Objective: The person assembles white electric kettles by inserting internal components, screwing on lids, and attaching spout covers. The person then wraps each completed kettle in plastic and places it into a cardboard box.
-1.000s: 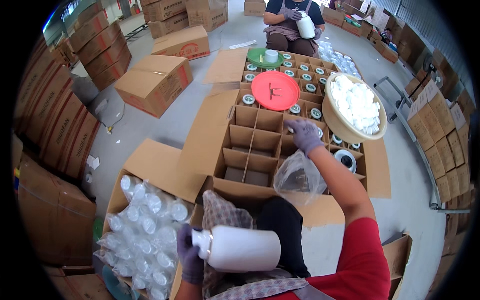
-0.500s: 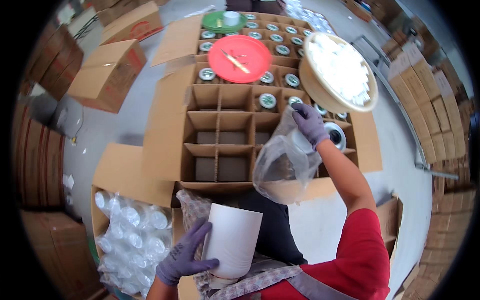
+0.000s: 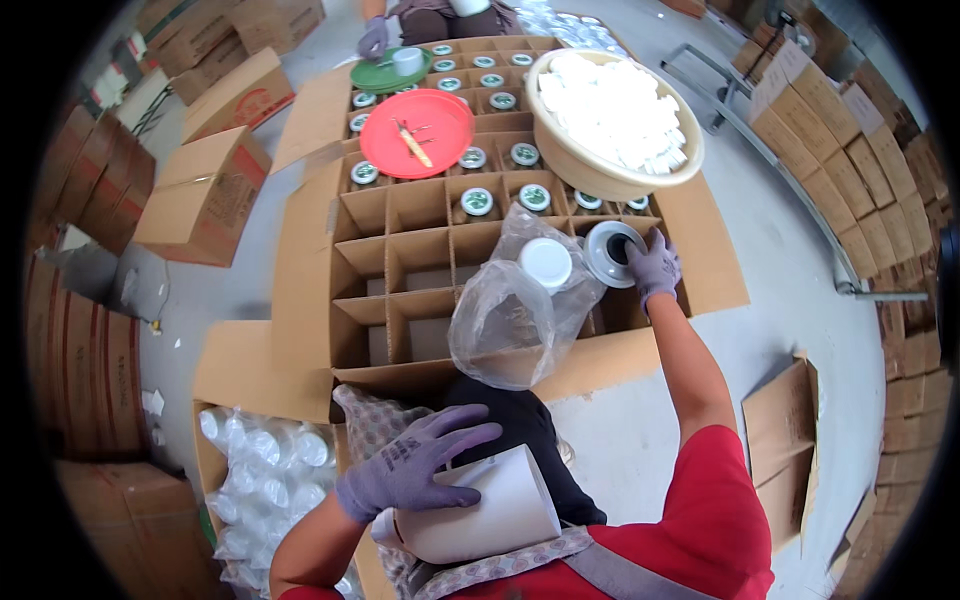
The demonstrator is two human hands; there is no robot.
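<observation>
My left hand [image 3: 410,470], in a purple glove, grips a plain white cylinder [image 3: 490,510] between thumb and spread fingers, tilted on its side across my lap. My right hand [image 3: 655,268], gloved alike, has its fingers at the rim of a white round piece with a dark centre [image 3: 598,262], over the right part of a divided carton [image 3: 345,345]. Left of that piece lies a crumpled clear plastic bag [image 3: 500,345], draped over the dividers. A white round lid [image 3: 545,263] shows at the bag's edge.
Several jars with green-patterned lids [image 3: 477,202] fill the carton's far cells. On top rest a red plate [image 3: 375,140] with a pointed tool, a green plate [image 3: 372,75] and a beige basin [image 3: 540,130] of white pieces. Wrapped containers [image 3: 265,490] fill a carton at left. Another person's gloved hand [image 3: 373,38] is beyond.
My right hand has let go of the plastic bag and moved right to the white round piece. The white cylinder in my left hand has tipped from upright onto its side.
</observation>
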